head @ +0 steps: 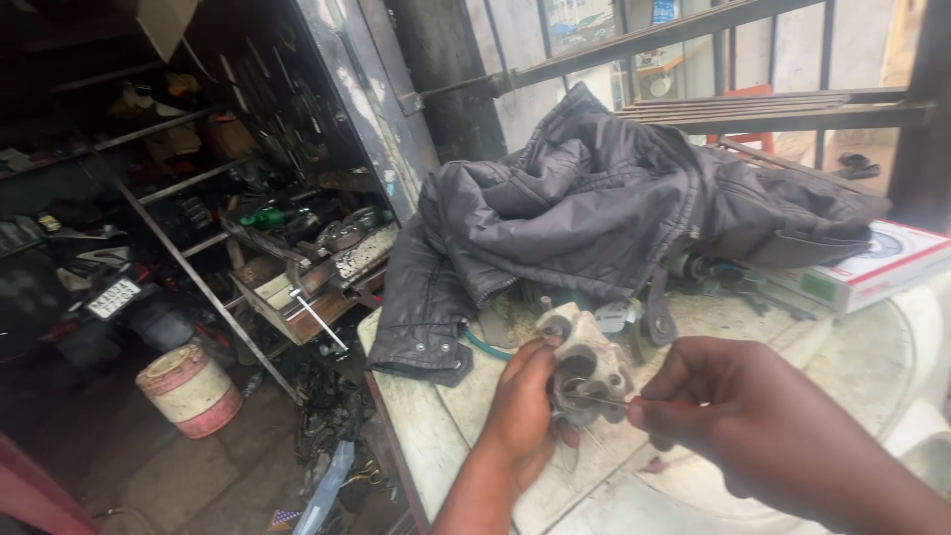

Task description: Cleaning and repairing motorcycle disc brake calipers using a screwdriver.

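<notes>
Head cam looking down at the lower middle of the frame: my left hand (522,411) has its grip wrapped around a grimy metal part (586,365), looks like a small cast housing with a round bore, held just above the pale surface (872,367). My right hand (738,411) has its grip pinched on a thin wire tool (599,400), with the tip poked into the bore.

What I'd worry about: that wire is skinny, so if I push at an angle it could bend or slip out and jab the left fingers, which sit right beside the opening. The housing looks greasy too, so it could twist in the grip and drop onto the surface or off the near edge to the floor. The grey jacket (604,213) is heaped just behind, so any small bit that pops loose could vanish into its folds.

Containers: a flat white and red box (872,266) at the right edge, shut, contents hidden. A wooden tray (282,302) at centre left holds mixed metal tools. A red and white drum (190,389) sits on the floor lower left; can't tell what's inside.
</notes>
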